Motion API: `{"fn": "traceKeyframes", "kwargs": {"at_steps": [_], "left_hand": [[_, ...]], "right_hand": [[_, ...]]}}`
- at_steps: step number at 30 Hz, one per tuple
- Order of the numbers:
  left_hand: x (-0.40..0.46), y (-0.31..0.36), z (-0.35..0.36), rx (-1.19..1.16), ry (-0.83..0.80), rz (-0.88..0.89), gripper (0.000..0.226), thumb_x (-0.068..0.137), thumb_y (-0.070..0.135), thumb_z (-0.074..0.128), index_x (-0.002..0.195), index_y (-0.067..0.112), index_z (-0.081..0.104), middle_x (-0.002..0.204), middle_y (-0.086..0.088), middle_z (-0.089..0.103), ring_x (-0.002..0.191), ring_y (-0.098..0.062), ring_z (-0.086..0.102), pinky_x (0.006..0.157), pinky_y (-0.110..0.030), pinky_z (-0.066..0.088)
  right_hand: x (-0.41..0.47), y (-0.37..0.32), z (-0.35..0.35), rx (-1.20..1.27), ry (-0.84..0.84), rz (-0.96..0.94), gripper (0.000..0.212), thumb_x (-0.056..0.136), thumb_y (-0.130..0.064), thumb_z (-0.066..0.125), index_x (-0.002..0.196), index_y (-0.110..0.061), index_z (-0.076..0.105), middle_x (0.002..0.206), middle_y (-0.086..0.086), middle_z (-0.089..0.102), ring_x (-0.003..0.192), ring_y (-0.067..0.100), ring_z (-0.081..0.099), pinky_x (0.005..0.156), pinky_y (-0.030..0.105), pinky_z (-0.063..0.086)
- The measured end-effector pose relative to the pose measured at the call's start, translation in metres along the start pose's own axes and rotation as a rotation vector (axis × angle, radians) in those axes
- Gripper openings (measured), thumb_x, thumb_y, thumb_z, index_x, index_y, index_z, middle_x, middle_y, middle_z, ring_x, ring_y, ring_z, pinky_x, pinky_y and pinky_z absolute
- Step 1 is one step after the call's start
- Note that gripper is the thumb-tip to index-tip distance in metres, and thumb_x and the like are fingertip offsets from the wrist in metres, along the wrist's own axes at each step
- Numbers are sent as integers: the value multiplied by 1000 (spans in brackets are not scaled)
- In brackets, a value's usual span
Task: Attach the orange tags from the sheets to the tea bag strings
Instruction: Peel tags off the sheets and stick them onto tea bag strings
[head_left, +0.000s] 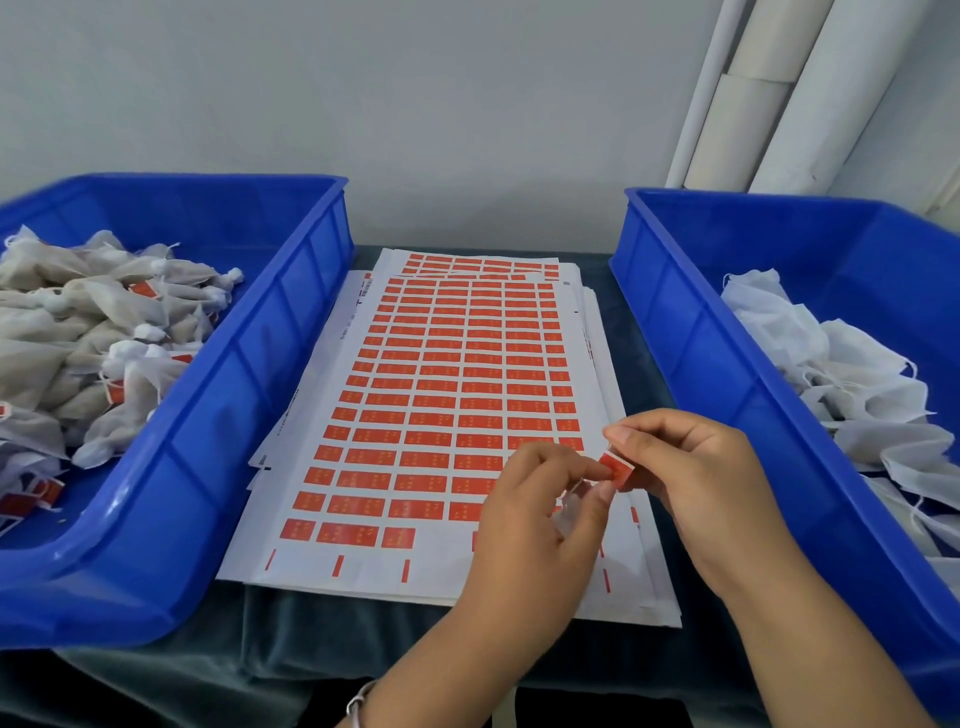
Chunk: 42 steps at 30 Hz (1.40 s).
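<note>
Orange tag (617, 469) is pinched between both hands, left (535, 512) and right (696, 478), over the sheets (441, 395), seemingly for folding onto a string.

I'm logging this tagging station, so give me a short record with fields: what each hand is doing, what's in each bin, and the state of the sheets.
left hand: pinches the small orange paper tag
right hand: pinches the same tag
left blue plastic bin: filled tea bags, several already tagged
right blue plastic bin: white bags, no tags visible
white sheets of orange tags: stacked between bins; top sheet's near row partly emptied
</note>
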<state>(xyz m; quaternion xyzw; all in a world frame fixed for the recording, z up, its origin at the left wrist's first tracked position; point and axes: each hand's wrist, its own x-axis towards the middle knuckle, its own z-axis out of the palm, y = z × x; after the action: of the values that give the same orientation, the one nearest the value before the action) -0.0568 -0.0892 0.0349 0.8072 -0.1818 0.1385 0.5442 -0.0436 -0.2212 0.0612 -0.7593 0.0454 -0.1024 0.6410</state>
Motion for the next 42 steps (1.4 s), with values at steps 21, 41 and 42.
{"fn": "traceKeyframes", "kwargs": {"at_steps": [21, 41, 42], "left_hand": [[31, 7, -39, -61, -204, -311, 22, 86, 26, 65, 67, 34, 59, 66, 25, 61, 67, 9, 56, 53, -4, 41], [74, 52, -238, 169, 375, -70, 15, 86, 9, 65, 74, 19, 63, 72, 12, 72, 63, -5, 69, 64, -17, 55], [74, 49, -251, 189, 425, -83, 16, 85, 9, 66, 73, 19, 63, 67, 14, 71, 61, -5, 69, 64, -19, 56]], "right_hand": [[-6, -5, 19, -72, -120, -201, 50, 72, 0, 71, 102, -37, 57, 78, -8, 69, 74, 10, 68, 69, 18, 57], [-17, -12, 84, 3, -285, -66, 33, 79, -16, 69, 102, -37, 58, 89, -21, 68, 86, 0, 65, 69, 15, 52], [-19, -11, 89, -9, -308, -60, 33, 79, -16, 69, 102, -37, 58, 89, -21, 68, 86, 1, 65, 71, 16, 51]]}}
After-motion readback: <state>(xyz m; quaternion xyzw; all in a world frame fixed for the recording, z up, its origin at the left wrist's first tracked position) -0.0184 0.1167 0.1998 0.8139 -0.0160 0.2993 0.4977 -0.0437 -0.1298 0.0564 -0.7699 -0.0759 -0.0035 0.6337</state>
